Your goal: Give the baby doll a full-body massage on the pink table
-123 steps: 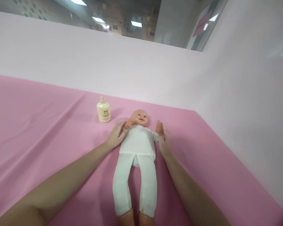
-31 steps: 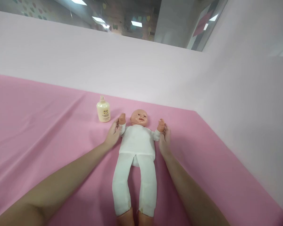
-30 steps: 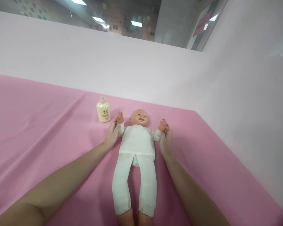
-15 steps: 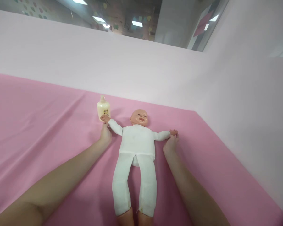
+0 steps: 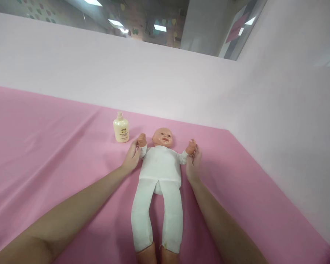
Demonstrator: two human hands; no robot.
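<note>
A baby doll (image 5: 160, 165) with a white cloth body lies on its back, head toward the wall. Its forearms are bent upward beside its head. My left hand (image 5: 132, 156) is closed on the doll's arm at the left, near the wrist. At the right, my right hand (image 5: 194, 163) grips the other arm, its fingers behind the doll's wrist. A cream-coloured bottle (image 5: 121, 128) with dark print stands upright, a little beyond my left hand and apart from it.
A pink sheet (image 5: 57, 146) with creases on the left covers the surface under the doll. White walls (image 5: 99, 66) rise behind it and on the right (image 5: 291, 110). High on the back wall is a glass pane (image 5: 143, 22) with ceiling lights showing in it.
Both of the doll's arms, stretched out sideways before, are now bent up and inward. My hands have moved toward its body with them. The bottle and the doll's torso have stayed put.
</note>
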